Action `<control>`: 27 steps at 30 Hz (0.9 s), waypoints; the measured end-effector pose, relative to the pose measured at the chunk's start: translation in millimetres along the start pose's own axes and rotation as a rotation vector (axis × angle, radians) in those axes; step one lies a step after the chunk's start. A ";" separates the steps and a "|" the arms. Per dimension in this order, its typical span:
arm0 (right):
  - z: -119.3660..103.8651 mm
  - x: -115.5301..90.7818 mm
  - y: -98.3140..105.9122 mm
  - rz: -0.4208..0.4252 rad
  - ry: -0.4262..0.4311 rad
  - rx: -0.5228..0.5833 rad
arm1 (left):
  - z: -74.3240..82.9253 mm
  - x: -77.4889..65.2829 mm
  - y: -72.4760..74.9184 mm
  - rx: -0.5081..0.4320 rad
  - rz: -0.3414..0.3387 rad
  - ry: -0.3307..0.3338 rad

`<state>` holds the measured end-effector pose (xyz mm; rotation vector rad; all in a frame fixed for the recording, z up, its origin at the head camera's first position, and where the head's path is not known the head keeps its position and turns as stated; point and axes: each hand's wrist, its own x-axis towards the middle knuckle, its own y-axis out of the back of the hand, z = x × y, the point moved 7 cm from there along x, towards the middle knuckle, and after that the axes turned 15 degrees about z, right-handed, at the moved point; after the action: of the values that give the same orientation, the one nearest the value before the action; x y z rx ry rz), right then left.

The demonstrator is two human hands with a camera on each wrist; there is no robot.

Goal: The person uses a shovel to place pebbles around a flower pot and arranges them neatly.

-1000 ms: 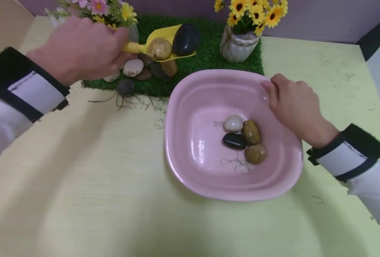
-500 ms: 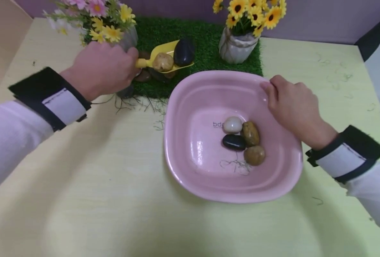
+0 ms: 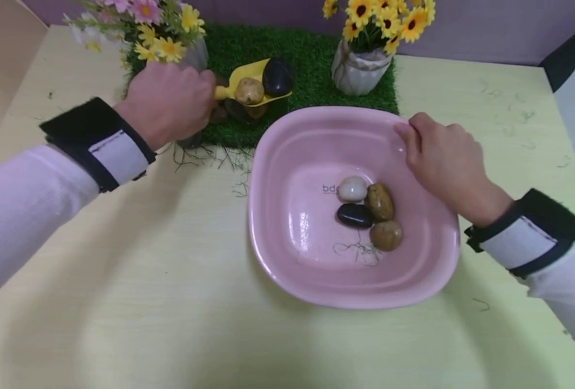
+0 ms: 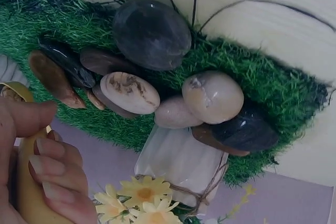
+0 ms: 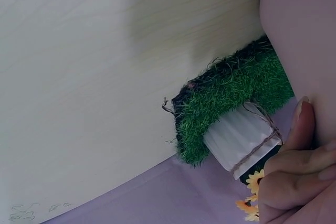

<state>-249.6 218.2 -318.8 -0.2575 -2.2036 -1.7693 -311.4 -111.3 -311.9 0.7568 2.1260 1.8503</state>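
My left hand (image 3: 173,102) grips the handle of a small yellow scoop (image 3: 250,70). On the scoop lie a tan stone (image 3: 249,91) and a larger black stone (image 3: 277,76). In the left wrist view the fingers curl round the yellow handle (image 4: 32,182). My right hand (image 3: 445,162) holds the far right rim of a pink basin (image 3: 287,281), thumb over the edge. Inside the basin sit a white stone (image 3: 352,189), a black stone (image 3: 354,215) and two brown stones (image 3: 386,235), with some loose dark threads.
Green artificial turf (image 3: 311,62) lies at the back, bearing a pot of yellow flowers (image 3: 362,67) and a pot of mixed flowers (image 3: 195,54). Several more stones, among them a grey one (image 4: 152,34), lie on the turf under and beside my left hand. Loose threads litter the table (image 3: 136,302).
My left hand has moved right and slightly toward me with the loaded scoop, uncovering the flowers at the left. The basin and my right hand have stayed in place.
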 end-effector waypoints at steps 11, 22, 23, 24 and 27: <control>-1.3 0.3 0.0 -0.039 -0.020 -0.009 | -4.9 4.1 -3.1 0.080 -0.034 0.003; -1.1 -0.3 -0.1 -0.017 -0.004 -0.007 | -3.0 7.3 -3.1 0.124 -0.018 -0.013; -1.2 -0.3 -0.2 -0.017 -0.002 -0.010 | -1.8 7.8 -3.0 0.127 -0.018 -0.019; -1.3 -0.3 -0.1 -0.016 -0.002 -0.013 | -0.6 8.2 -2.9 0.127 -0.023 -0.022; -1.7 -0.2 0.2 -0.013 0.001 -0.012 | 4.3 9.3 -2.0 0.136 -0.034 -0.034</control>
<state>-249.2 216.6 -318.3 -0.2462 -2.1990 -1.7899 -317.6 -103.0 -313.1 0.7703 2.2471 1.6779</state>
